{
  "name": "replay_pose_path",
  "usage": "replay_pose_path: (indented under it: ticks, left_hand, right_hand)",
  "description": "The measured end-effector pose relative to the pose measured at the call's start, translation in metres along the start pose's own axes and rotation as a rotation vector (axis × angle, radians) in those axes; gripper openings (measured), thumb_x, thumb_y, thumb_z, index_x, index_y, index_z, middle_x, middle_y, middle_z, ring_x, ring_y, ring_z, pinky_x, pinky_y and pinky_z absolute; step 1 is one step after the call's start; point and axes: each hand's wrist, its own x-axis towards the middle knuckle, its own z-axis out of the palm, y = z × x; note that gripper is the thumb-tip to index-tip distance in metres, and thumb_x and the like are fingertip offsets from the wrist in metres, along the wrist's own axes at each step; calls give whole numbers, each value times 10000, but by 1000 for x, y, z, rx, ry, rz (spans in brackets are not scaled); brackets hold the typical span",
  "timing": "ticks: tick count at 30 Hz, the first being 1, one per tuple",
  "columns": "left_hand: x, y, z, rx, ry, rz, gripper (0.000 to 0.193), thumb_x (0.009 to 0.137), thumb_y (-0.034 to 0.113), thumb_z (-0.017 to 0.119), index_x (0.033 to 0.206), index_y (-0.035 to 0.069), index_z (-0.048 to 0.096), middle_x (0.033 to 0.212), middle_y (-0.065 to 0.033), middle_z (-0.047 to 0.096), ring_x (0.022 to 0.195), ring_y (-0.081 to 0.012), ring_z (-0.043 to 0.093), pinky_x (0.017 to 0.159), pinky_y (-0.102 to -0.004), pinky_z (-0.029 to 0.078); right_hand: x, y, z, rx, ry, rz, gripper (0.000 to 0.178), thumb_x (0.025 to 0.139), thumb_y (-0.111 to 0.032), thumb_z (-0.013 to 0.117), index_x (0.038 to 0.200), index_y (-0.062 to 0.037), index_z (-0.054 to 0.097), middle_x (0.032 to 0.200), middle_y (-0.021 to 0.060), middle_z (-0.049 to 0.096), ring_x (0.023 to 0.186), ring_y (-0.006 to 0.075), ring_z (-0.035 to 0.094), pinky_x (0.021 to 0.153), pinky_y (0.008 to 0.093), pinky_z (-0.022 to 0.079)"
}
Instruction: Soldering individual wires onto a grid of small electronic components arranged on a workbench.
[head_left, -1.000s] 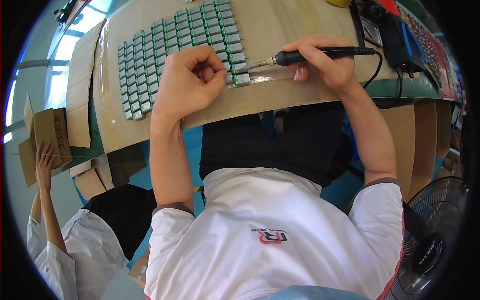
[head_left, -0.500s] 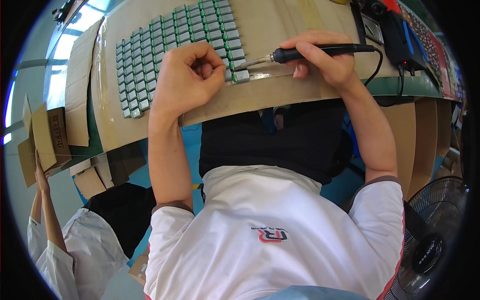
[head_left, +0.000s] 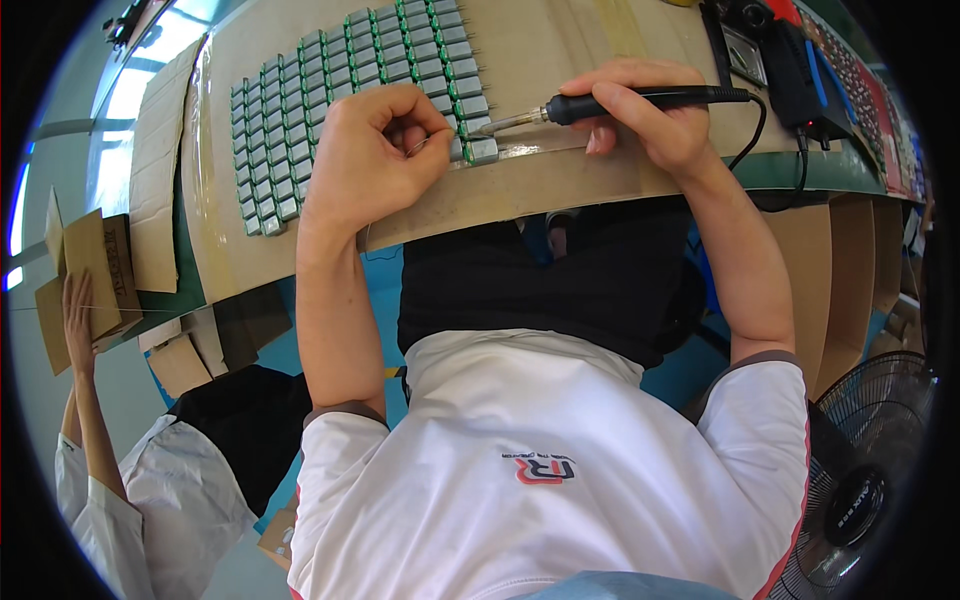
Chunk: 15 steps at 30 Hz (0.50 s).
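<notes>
A soldering iron [head_left: 640, 98] with a black handle is gripped by my right hand [head_left: 662, 125], its metal tip pointing left. That tip meets the right edge of a block of small grey box-shaped parts with green boards [head_left: 290, 120], set in rows on the table. My left hand [head_left: 375, 160] is closed in a pinch over the near right part of the rows, covering some of them. Between its fingers runs a thin solder wire [head_left: 416, 147], which also trails below the wrist. Thin pins stick out along the rows' right side.
Cardboard [head_left: 560, 185] covers the green table. At the right stand a black box with a lit red light [head_left: 805, 110] and the iron's cable [head_left: 757, 135]. A fan [head_left: 850, 490] stands lower right. Far left, another person's hand [head_left: 78, 320] touches a cardboard box [head_left: 90, 270].
The other person's hand at the left has shifted up on the cardboard box. My two hands and the soldering iron have hardly moved.
</notes>
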Motion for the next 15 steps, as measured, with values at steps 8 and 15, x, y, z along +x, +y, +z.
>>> replay_pose_path:
  ticks: [8, 15]
  left_hand:
    - [0, 1, 1, 2, 2, -10, 54, 715, 29, 705, 719, 10, 655, 586, 37, 518, 540, -23, 423, 495, -201, 353]
    - [0, 2, 1, 34, -1, 0, 51, 710, 36, 709, 721, 13, 665, 583, 37, 526, 538, -26, 426, 494, -205, 355]
  right_hand:
    - [0, 0, -1, -2, 4, -5, 197, 949, -63, 594, 1019, 52, 737, 835, 132, 727, 600, 127, 673, 648, 263, 598]
    - [0, 1, -1, -16, -4, -16, 196, 949, -67, 597, 1020, 48, 740, 832, 130, 728, 599, 125, 673, 641, 257, 595]
